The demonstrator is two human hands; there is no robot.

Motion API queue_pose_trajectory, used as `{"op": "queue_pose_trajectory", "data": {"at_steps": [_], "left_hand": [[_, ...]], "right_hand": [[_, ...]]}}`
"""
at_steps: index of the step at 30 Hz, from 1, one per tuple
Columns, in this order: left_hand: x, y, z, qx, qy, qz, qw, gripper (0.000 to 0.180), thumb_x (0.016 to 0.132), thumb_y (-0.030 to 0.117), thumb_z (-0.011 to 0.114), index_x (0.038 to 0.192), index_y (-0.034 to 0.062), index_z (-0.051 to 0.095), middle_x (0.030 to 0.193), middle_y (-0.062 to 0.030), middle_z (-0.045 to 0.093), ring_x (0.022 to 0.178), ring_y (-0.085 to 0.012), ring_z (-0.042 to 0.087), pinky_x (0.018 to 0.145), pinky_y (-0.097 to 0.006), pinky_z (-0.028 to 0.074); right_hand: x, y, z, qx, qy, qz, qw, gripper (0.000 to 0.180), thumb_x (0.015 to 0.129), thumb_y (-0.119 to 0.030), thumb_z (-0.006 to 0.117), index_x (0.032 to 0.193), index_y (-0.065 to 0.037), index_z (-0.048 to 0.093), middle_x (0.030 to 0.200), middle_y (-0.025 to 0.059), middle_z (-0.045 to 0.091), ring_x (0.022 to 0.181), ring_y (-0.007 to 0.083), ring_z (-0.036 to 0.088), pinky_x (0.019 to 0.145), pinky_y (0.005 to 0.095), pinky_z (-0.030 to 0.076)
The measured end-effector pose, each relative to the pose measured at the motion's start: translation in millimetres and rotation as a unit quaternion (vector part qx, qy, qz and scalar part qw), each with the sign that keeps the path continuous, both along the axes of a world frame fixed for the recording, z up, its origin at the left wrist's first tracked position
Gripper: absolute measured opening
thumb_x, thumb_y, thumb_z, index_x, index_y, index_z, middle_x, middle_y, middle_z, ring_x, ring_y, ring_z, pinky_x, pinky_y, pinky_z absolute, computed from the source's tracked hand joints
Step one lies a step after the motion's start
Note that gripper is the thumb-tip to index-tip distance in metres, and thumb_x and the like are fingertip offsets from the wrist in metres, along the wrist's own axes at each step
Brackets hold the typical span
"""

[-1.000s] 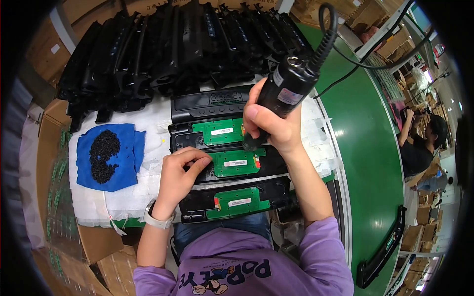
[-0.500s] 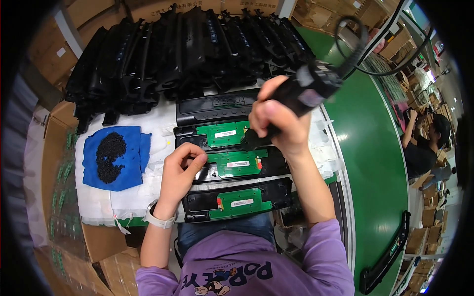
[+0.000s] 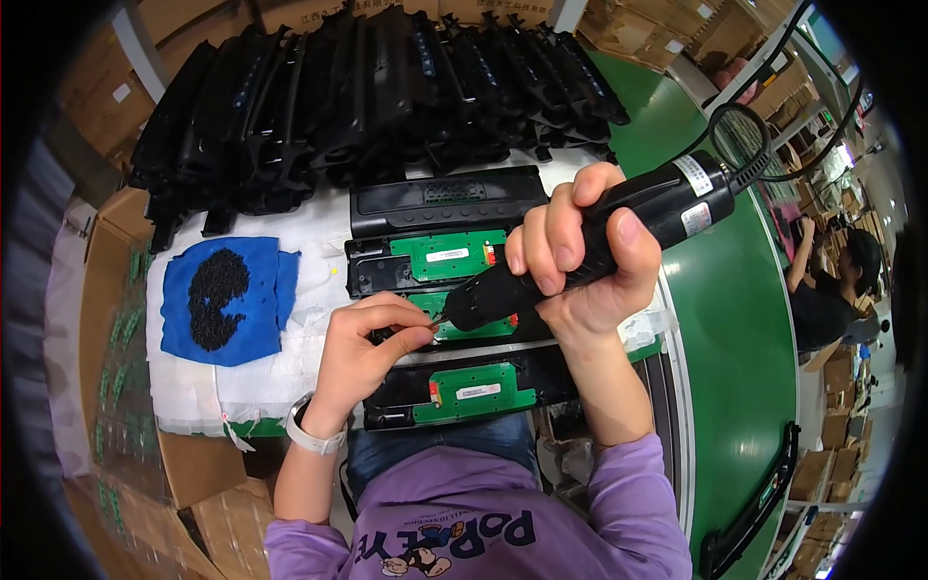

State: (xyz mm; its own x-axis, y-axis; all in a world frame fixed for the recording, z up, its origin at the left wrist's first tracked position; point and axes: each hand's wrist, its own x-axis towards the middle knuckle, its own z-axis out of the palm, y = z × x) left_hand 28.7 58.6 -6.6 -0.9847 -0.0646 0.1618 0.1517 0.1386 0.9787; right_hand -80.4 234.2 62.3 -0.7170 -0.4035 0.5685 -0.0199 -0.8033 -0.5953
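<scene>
My right hand (image 3: pixel 585 256) grips a corded black electric screwdriver (image 3: pixel 672 208), tilted so its nose points down and left. The bit meets the left part of a green circuit board (image 3: pixel 423 304) in the middle black plastic housing. Right beside the bit, my left hand (image 3: pixel 362 353) is closed in a pinch, thumb against forefinger. Whatever sits between those fingertips is too small to make out. A nearer housing (image 3: pixel 556 375) with its own green board (image 3: pixel 517 379) lies closest to me. Beyond the middle one lies another open housing (image 3: pixel 365 275) with a board.
Small black screws (image 3: pixel 217 300) are heaped on a blue cloth (image 3: pixel 261 329) at the left. Many black housings (image 3: pixel 377 87) are stacked along the back. Another housing (image 3: pixel 435 208) lies face up before them. The screwdriver's cable (image 3: pixel 764 159) loops at the right. A person (image 3: pixel 831 290) sits farther right.
The screwdriver has swung from a raised, blurred position down and left, its bit now at the middle board. My left hand has shifted slightly right, fingertips by the bit.
</scene>
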Motion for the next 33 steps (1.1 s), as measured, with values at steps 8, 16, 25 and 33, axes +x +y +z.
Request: {"op": "queue_pose_trajectory", "data": {"at_steps": [8,16,25,33], "left_hand": [[3.1,-1.1,-2.1,-0.021,-0.021,-0.001,1.000,0.010,0.070,-0.002,0.069,0.080,-0.0026,0.068,0.078,-0.0088,0.064,0.068,-0.0151,0.060,0.066,-0.025,0.047],[8.2,-25.1,19.5,-0.112,0.047,0.118,0.986,0.030,0.070,0.001,0.066,0.100,0.0011,0.062,0.094,-0.0075,0.063,0.089,-0.0160,0.060,0.071,-0.026,0.046],[50.9,-152.5,-5.9,-0.663,-0.164,0.398,0.612,0.020,0.075,0.017,0.068,0.088,0.0028,0.064,0.087,-0.0102,0.059,0.085,-0.0291,0.055,0.070,-0.038,0.048],[48.4,-155.6,-11.1,-0.602,-0.119,0.440,0.656,0.009,0.079,0.014,0.063,0.082,0.0047,0.063,0.081,-0.0092,0.058,0.081,-0.0284,0.055,0.066,-0.039,0.046]], "right_hand": [[9.1,-6.2,-0.5,-0.005,-0.051,-0.007,0.999,0.021,0.085,-0.021,0.049,0.098,-0.004,0.045,0.057,0.0056,0.046,0.042,0.0152,0.044,0.051,0.0330,0.044],[-12.1,12.8,-3.2,0.112,-0.056,-0.062,0.990,0.017,0.079,-0.011,0.055,0.090,0.000,0.049,0.054,0.0063,0.047,0.040,0.0140,0.044,0.043,0.0277,0.040],[-12.1,9.7,-13.6,0.204,-0.007,-0.123,0.971,0.016,0.074,-0.005,0.064,0.083,0.002,0.053,0.055,0.0048,0.052,0.042,0.0111,0.049,0.042,0.0225,0.038],[-11.8,4.1,-13.0,0.310,0.047,-0.130,0.941,0.021,0.072,-0.011,0.062,0.081,-0.001,0.046,0.054,0.0066,0.048,0.042,0.0122,0.045,0.043,0.0251,0.038]]}}
